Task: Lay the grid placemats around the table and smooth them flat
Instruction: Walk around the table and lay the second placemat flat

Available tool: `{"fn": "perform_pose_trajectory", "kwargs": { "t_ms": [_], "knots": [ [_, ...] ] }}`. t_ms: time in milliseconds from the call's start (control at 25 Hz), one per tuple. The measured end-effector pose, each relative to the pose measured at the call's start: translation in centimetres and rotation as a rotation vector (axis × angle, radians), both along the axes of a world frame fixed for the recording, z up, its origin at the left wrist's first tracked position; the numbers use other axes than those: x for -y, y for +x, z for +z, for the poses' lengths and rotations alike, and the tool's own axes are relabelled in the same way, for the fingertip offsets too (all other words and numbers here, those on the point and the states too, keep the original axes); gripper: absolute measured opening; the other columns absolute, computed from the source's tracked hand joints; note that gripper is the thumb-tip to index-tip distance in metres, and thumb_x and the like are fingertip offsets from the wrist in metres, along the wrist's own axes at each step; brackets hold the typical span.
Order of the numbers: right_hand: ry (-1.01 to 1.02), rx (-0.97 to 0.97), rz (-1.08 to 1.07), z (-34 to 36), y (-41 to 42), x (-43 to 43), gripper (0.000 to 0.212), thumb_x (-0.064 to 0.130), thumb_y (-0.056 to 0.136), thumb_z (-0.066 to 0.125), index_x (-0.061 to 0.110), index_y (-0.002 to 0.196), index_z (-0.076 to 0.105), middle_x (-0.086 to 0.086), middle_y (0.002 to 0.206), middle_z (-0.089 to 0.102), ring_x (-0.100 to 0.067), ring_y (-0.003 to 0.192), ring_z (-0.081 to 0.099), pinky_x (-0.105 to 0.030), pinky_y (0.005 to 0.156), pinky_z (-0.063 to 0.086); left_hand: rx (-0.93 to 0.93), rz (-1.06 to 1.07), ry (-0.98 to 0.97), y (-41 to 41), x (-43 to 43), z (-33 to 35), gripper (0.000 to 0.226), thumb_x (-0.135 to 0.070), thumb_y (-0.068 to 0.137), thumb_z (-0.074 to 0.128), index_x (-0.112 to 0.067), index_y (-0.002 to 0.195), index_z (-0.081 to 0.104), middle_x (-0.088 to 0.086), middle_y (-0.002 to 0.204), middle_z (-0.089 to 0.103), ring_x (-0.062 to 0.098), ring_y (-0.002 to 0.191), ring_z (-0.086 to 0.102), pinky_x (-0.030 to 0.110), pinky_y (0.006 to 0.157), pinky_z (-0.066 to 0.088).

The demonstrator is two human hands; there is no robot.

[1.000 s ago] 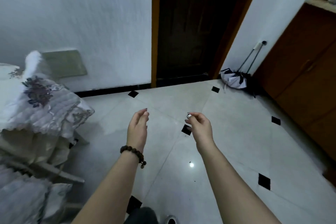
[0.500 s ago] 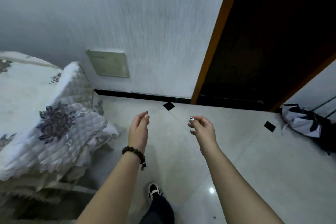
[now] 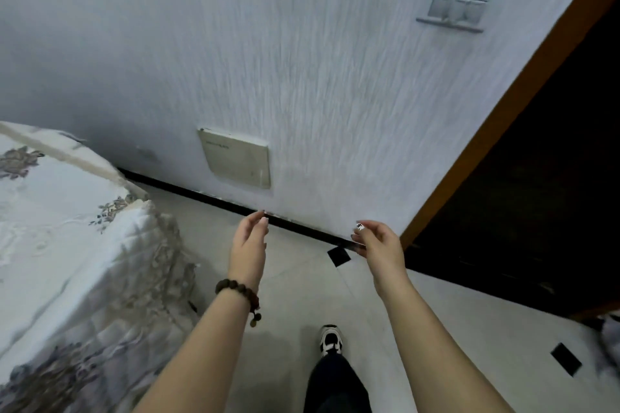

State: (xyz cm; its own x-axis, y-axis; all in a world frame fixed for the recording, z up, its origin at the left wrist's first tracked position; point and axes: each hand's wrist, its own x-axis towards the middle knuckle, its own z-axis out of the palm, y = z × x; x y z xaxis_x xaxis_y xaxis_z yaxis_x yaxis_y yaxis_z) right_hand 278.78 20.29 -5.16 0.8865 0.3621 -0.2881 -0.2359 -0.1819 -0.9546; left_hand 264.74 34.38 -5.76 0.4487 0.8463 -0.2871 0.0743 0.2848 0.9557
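Left grip (image 3: 248, 245) raised over the floor (image 3: 453, 329), palm turned inward, fingers loosely spread and slightly bent, empty. Right grip (image 3: 379, 245) level with it and well apart from it, fingers curled in with thumb near forefinger, a small black-and-white patch at one fingertip (image 3: 360, 227); impossible to tell whether anything is pinched there. Dark bead bracelet (image 3: 240, 292) around the left wrist. Both bare forearms reaching forward from the bottom edge. Desk (image 3: 67, 245) at far left, draped in a white quilted cloth with grey floral print, its corner hanging down near the left forearm, not touched by either grip. Grid placemats not in view, neither on the visible part of the desk nor in either grip. Ahead, a pale textured wall (image 3: 302, 60) with a black skirting strip (image 3: 214, 198) at its foot, a beige panel (image 3: 236, 157) low down and a switch plate (image 3: 456, 8) higher up. Orange-brown door frame (image 3: 503, 111) slanting at right, dark doorway beyond. Black diamond inlay (image 3: 339, 256) in the pale floor tile between the grips. Black-and-white shoe (image 3: 330, 339) and dark trouser leg (image 3: 335, 386) below, between the forearms.
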Motion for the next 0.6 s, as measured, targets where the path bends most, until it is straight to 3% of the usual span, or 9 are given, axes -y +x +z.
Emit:
{"fn": "perform_pose_trajectory", "kwargs": {
  "t_ms": [160,320,480,600],
  "knots": [
    [0.026,-0.002,0.129,-0.5,8.2,-8.6,0.011,0.012,0.090,0.054,0.012,0.098,0.063,-0.007,0.093,0.066,-0.023,0.093,0.064,-0.041,0.086,0.052,-0.009,0.113,0.022,6.3,-6.7,-0.7,0.024,-0.027,0.096,0.047,-0.023,0.118,0.057,0.003,0.124,0.060,0.019,0.118,0.054,0.042,0.104,0.043],
    [0.075,-0.065,0.307,0.2,14.5,-19.2,0.009,0.011,0.089,0.055,0.013,0.091,0.063,-0.006,0.086,0.065,-0.023,0.088,0.064,-0.041,0.084,0.053,-0.013,0.314,0.058,11.4,-13.9,-0.1,0.025,-0.027,0.096,0.047,-0.021,0.118,0.059,0.003,0.123,0.061,0.019,0.117,0.055,0.042,0.102,0.045],
    [0.102,-0.101,0.492,0.8,16.6,-28.1,0.011,0.009,0.088,0.055,0.015,0.086,0.063,-0.008,0.086,0.065,-0.020,0.083,0.062,-0.038,0.078,0.051,-0.022,0.519,0.051,12.4,-19.1,0.1,0.015,-0.026,0.096,0.048,-0.028,0.105,0.060,0.006,0.121,0.062,0.019,0.111,0.057,0.040,0.097,0.045],
    [0.095,-0.141,0.615,0.5,16.9,-34.2,0.009,0.012,0.088,0.056,0.016,0.088,0.064,-0.009,0.089,0.068,-0.019,0.084,0.063,-0.031,0.071,0.050,-0.037,0.668,0.031,11.9,-22.8,0.1,0.017,-0.025,0.097,0.048,-0.023,0.110,0.057,0.007,0.121,0.061,0.019,0.109,0.057,0.036,0.093,0.044]
  ]
}}
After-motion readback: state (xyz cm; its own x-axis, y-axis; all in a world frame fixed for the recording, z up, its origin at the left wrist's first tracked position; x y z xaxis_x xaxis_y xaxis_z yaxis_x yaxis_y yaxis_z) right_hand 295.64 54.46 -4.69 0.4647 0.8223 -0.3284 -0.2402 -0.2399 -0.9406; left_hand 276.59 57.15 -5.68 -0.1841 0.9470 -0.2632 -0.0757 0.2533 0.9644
